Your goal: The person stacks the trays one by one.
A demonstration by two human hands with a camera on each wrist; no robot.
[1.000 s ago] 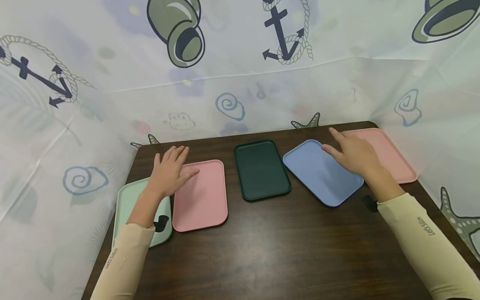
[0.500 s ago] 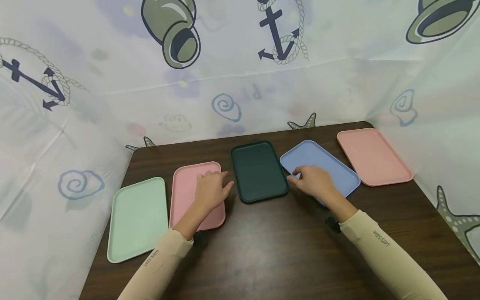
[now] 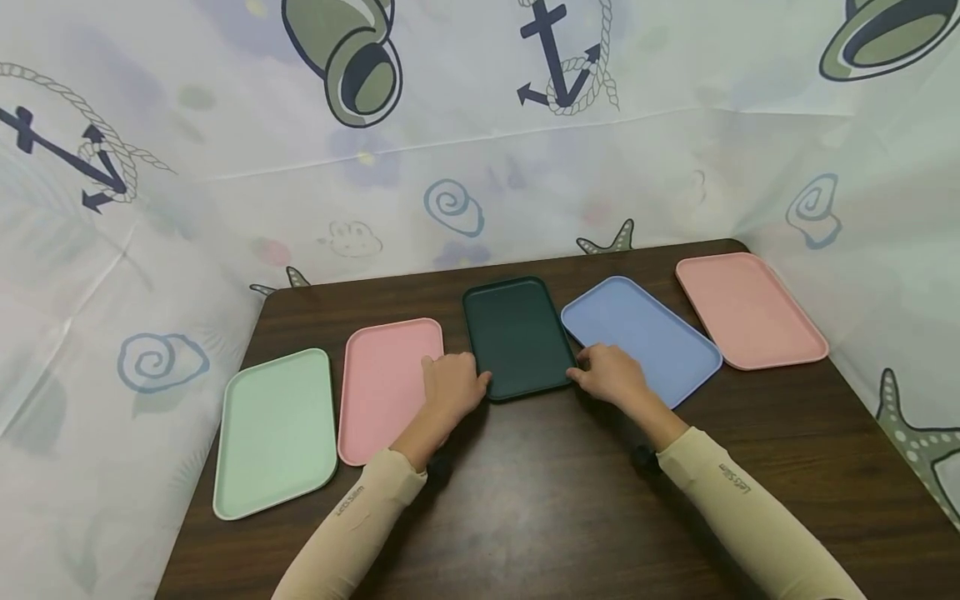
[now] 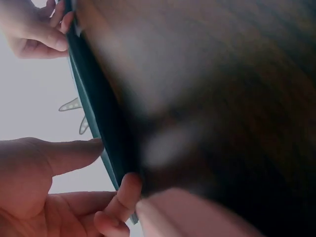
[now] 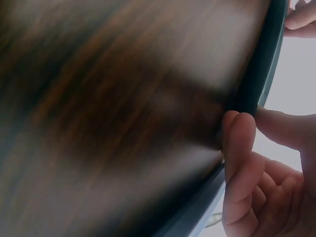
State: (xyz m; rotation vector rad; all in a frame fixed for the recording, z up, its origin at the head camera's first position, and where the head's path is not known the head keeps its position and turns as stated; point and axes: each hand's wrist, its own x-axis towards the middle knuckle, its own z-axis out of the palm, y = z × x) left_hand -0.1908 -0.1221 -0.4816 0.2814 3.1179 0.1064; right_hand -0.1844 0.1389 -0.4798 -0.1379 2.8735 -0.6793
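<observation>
Left hand (image 3: 455, 383) and right hand (image 3: 613, 373) each pinch a near corner of the dark green tray (image 3: 517, 337), the left on its left corner and the right on its right. On either side I can see a thumb at the rim and fingers curled against the tray's outer wall. The forearms, in pale sleeves (image 3: 750, 508), come in from the near side and slant toward each other, so that the wrists frame the tray.

The tray sits near the far middle of the wooden table (image 3: 517, 500), a strip of wood between it and the table's far edge. On its left a narrow gap separates it from a pink tray (image 3: 390, 383). On its right a corner of the blue tray (image 3: 637, 333) comes so close that I cannot tell whether they touch. Most room lies on the near side, where broad wood runs toward the person.

Its long axis points from near to far, the far end leaning slightly left. The blue tray beside it slants more sharply, from far left to near right.
</observation>
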